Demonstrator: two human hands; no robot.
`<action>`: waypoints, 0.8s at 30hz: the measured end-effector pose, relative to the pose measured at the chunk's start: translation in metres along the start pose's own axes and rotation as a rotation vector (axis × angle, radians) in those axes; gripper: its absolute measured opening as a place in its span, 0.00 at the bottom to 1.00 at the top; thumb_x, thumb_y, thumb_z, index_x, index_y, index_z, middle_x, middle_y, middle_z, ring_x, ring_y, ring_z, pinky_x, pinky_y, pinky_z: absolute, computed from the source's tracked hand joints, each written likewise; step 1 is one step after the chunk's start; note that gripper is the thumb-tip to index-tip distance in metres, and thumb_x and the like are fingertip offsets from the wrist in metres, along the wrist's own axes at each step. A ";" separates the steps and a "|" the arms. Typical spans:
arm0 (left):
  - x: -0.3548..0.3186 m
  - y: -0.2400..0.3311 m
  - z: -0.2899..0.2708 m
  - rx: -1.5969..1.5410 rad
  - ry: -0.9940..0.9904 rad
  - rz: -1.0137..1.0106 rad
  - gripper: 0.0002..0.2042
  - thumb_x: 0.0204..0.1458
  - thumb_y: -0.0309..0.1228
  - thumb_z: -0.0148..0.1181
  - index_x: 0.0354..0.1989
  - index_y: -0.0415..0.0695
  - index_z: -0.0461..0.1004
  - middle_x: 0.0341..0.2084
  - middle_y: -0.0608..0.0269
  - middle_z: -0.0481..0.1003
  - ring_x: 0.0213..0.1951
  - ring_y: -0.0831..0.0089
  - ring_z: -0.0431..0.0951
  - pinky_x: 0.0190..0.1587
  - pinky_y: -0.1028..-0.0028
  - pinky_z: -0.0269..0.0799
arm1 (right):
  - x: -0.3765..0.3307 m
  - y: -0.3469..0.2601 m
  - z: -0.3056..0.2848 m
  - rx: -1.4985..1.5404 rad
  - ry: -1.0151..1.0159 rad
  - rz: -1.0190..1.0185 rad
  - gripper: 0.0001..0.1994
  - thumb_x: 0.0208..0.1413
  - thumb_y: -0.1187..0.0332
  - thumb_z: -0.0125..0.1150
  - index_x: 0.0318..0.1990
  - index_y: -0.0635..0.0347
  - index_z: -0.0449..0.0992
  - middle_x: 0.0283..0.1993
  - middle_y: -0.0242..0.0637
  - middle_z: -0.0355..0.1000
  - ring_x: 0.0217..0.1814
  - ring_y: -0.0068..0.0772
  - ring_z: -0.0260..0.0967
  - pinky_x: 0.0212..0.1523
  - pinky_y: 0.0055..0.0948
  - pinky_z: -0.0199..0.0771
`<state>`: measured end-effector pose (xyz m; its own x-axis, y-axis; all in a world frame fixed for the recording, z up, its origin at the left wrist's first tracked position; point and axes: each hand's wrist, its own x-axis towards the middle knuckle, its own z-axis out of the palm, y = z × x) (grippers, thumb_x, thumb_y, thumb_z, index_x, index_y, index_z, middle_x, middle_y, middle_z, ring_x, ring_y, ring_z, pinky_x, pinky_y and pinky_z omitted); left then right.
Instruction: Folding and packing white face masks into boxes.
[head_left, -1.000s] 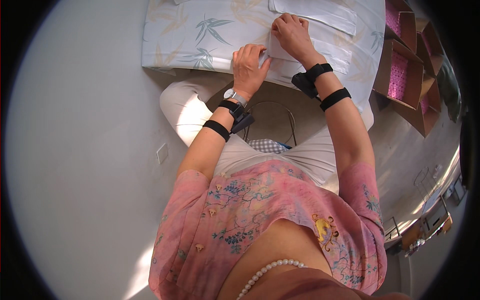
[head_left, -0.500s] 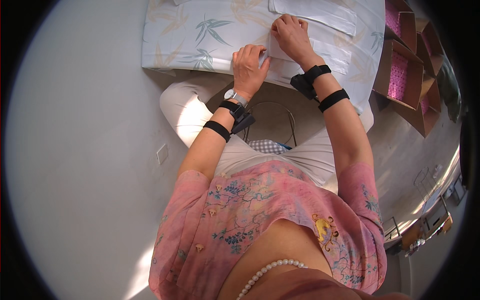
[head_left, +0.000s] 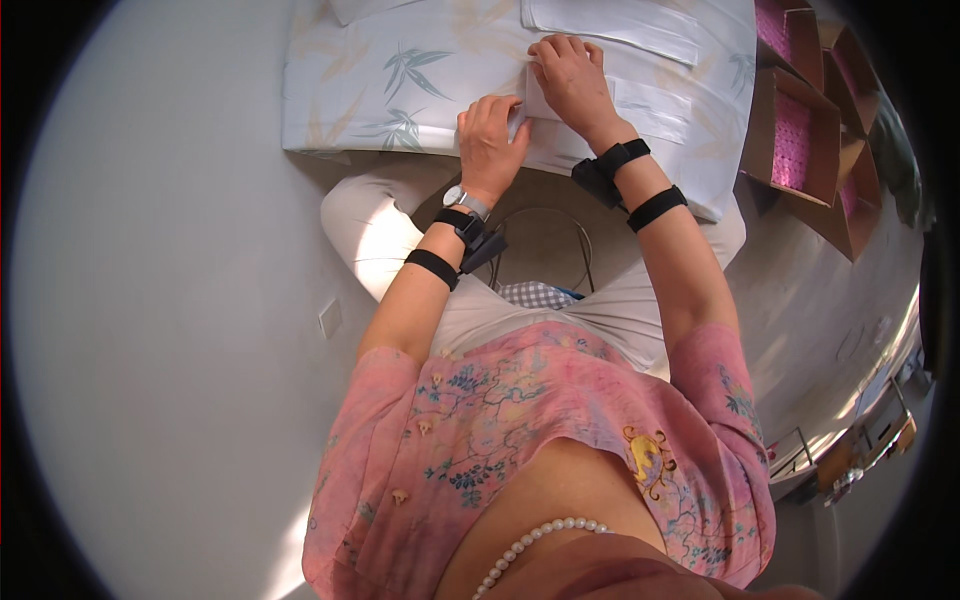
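Observation:
A flat white piece (head_left: pixel 655 112), like folded paper or thin cloth, lies near the table's front edge. At its left end the bent fingers of my right hand (head_left: pixel 577 88) close down on its far edge. My left hand (head_left: pixel 490 148) is at the near left corner, fingers curled and thumb drawn toward them, with a bit of white between. The exact hold of the fingertips is too small to make out. Farther back lies a stack of similar white pieces (head_left: pixel 612 28).
A pale tablecloth with leaf prints (head_left: pixel 340 95) covers the table. On the right, open cardboard boxes (head_left: pixel 808 135) with pink bubble wrap stand beside it. A pale wall (head_left: pixel 170 250) rises on the left. Another white piece (head_left: pixel 365 8) lies at the far left of the table.
My right hand has shifted slightly left along with the view. Both hands stay at the left end of the white piece, still with bent fingers.

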<state>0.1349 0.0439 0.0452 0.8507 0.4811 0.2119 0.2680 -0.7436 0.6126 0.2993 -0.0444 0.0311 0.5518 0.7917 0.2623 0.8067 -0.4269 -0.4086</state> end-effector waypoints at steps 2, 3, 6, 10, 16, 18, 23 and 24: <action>-0.001 0.004 -0.002 -0.021 -0.007 0.007 0.17 0.52 0.27 0.71 0.51 0.46 0.78 0.45 0.62 0.79 0.49 0.61 0.78 0.55 0.60 0.68 | -0.013 -0.009 -0.005 0.042 0.131 -0.014 0.16 0.63 0.67 0.65 0.58 0.56 0.77 0.59 0.35 0.76 0.65 0.40 0.70 0.69 0.52 0.60; -0.004 0.002 -0.005 0.016 0.008 0.037 0.18 0.53 0.27 0.68 0.54 0.45 0.77 0.50 0.60 0.77 0.54 0.59 0.76 0.59 0.58 0.67 | -0.020 -0.022 -0.011 0.082 0.077 0.025 0.21 0.65 0.67 0.63 0.64 0.59 0.73 0.66 0.37 0.73 0.72 0.40 0.66 0.73 0.53 0.56; -0.003 -0.001 -0.002 0.061 0.006 0.127 0.20 0.58 0.29 0.64 0.60 0.44 0.75 0.60 0.57 0.74 0.64 0.58 0.71 0.67 0.54 0.62 | -0.053 -0.042 -0.023 0.033 0.094 0.020 0.23 0.66 0.67 0.60 0.68 0.60 0.71 0.73 0.40 0.68 0.78 0.40 0.61 0.78 0.53 0.50; 0.003 -0.001 0.004 0.206 -0.137 0.283 0.25 0.66 0.36 0.57 0.71 0.46 0.70 0.73 0.57 0.66 0.77 0.60 0.60 0.77 0.50 0.50 | -0.087 -0.045 -0.030 -0.106 -0.055 0.100 0.29 0.71 0.56 0.53 0.76 0.58 0.64 0.82 0.35 0.56 0.86 0.34 0.48 0.84 0.57 0.34; 0.005 0.003 0.014 0.282 -0.283 0.283 0.32 0.68 0.42 0.56 0.79 0.48 0.59 0.80 0.57 0.56 0.80 0.61 0.52 0.79 0.46 0.40 | -0.115 -0.036 -0.037 -0.168 -0.133 0.172 0.34 0.71 0.50 0.53 0.79 0.56 0.59 0.85 0.33 0.51 0.88 0.31 0.43 0.84 0.62 0.30; 0.005 0.002 0.017 0.295 -0.288 0.281 0.32 0.68 0.44 0.55 0.79 0.48 0.58 0.80 0.57 0.55 0.81 0.61 0.51 0.79 0.46 0.38 | -0.117 -0.030 -0.039 -0.140 -0.108 0.169 0.34 0.71 0.50 0.53 0.79 0.56 0.59 0.85 0.33 0.50 0.88 0.32 0.42 0.84 0.62 0.29; 0.006 -0.002 0.023 0.323 -0.298 0.265 0.34 0.70 0.49 0.52 0.80 0.48 0.57 0.81 0.57 0.53 0.81 0.62 0.50 0.79 0.46 0.36 | -0.115 -0.014 -0.043 -0.141 -0.096 0.170 0.35 0.71 0.49 0.54 0.79 0.56 0.59 0.85 0.34 0.50 0.88 0.32 0.42 0.84 0.61 0.30; 0.005 -0.001 0.022 0.333 -0.303 0.261 0.34 0.70 0.50 0.51 0.80 0.48 0.56 0.81 0.57 0.53 0.81 0.62 0.50 0.79 0.46 0.35 | -0.115 -0.011 -0.042 -0.165 -0.032 0.198 0.33 0.69 0.51 0.57 0.77 0.56 0.62 0.83 0.37 0.53 0.86 0.35 0.46 0.81 0.59 0.36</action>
<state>0.1491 0.0371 0.0285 0.9879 0.1409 0.0649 0.1172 -0.9519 0.2830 0.2358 -0.1487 0.0424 0.6976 0.6979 0.1622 0.7086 -0.6386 -0.3001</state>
